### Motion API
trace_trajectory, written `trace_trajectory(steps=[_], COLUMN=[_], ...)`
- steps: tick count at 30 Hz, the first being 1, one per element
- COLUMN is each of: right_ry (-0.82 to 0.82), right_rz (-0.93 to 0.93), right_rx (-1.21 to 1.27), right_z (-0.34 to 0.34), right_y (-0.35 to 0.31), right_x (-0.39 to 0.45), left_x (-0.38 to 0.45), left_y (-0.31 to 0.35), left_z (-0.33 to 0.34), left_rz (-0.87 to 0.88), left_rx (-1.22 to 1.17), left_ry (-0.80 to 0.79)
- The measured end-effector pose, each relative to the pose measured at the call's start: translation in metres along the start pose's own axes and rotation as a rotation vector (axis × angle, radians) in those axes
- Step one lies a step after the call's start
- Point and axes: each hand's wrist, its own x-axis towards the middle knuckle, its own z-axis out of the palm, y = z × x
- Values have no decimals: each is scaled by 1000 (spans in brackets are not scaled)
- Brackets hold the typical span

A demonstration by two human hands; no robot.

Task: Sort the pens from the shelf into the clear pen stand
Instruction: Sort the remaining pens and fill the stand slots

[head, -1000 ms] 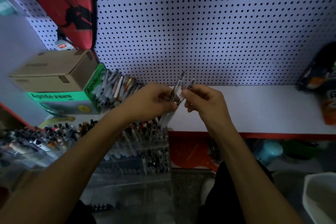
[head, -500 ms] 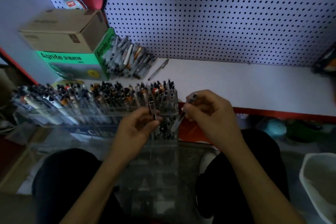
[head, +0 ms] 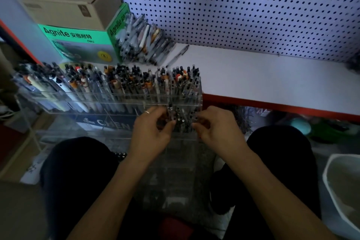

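In the centre of the frame both hands work at the right end of the long clear acrylic pen stand (head: pixel 124 96), which stands in front of the person, between the dark-clothed knees and the white shelf w/ red front edge (head: pixel 272 82). The left hand (head: pixel 151 132) has its fingers curled and pinches a dark pen w/ silver tip (head: pixel 170 112), upright, approx. over the lower front compartment at the right end of the stand; a thin ring shows on one finger. The right hand (head: pixel 215 124) has its fingers curled at the right side of the same compartment, but the picture is dim there and I cannot tell if it holds a pen or only touches the stand. The upper rows of the stand are full of pens. On the shelf, upper left of the frame, a loose heap of pens (head: pixel 144 43) leans against a green box w/ "Agnite" print (head: pixel 81 45), and a brown cardboard box (head: pixel 72 6) sits on top of it. One single pen (head: pixel 178 55) lies just right of the heap. Behind is a white pegboard wall (head: pixel 243 6). At lower right, a pale plastic bin (head: pixel 342 187).
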Motion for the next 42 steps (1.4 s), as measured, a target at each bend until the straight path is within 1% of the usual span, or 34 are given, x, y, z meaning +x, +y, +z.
trace_trajectory(steps=[2, 4, 7, 9, 11, 13, 17, 20, 23, 25, 27, 29, 31, 33, 36, 39, 42], right_ry=[-82, -127, -139, -106, -35, -13, -98, -103, -62, -22, 41, 120, 167, 161, 168, 205, 212], right_rz=[34, 64, 69, 52, 24, 8, 16, 16, 39, 91, 118, 129, 123, 115, 74, 50, 65], right_rx=[-74, -119, -113, -50, -4, -15, -89, -98, -4, 131, 249, 342, 427, 492, 513, 531, 540], right_z=[8, 12, 12, 9, 5, 3, 7, 10, 5, -4, -16, -28, -41, -55, -74, -87, -93], right_y=[-3, -4, -4, -4, -1, 0, -1, 0, 0, -1, -1, -2, -5, -9, -10, -8, -2], right_x=[1, 1, 0, -2, -3, -3, 1, 3, 1, -1, -1, 2, 9, 20, 43, 70, 102], left_x=[-1, -2, -3, -3, -2, -1, 1, -1, -5, -7, -5, 0, 10, 25, 55, 95, 141], left_y=[-1, 0, 1, 0, 1, 1, 0, -5, -8, -4, 2, 11, 22, 35, 54, 65, 68], left_z=[0, -2, -5, -5, -3, 0, 9, 13, 14, 9, 0, -12, -24, -35, -51, -61, -59], left_rz=[-14, -25, -52, -89, -122, -127, -82, -63, -20, 1, 35, 49, 39, 52, 95, 109, 50], left_rx=[-47, -98, -107, -98, -75, -20, 73, 168, 159, 90, 11, -90, -183, -253, -290, -251, -150], left_ry=[27, 49, 31, 19, 14, -2, -55, -73, -64, -57, -14, 45, 57, 29, -28, -94, -212])
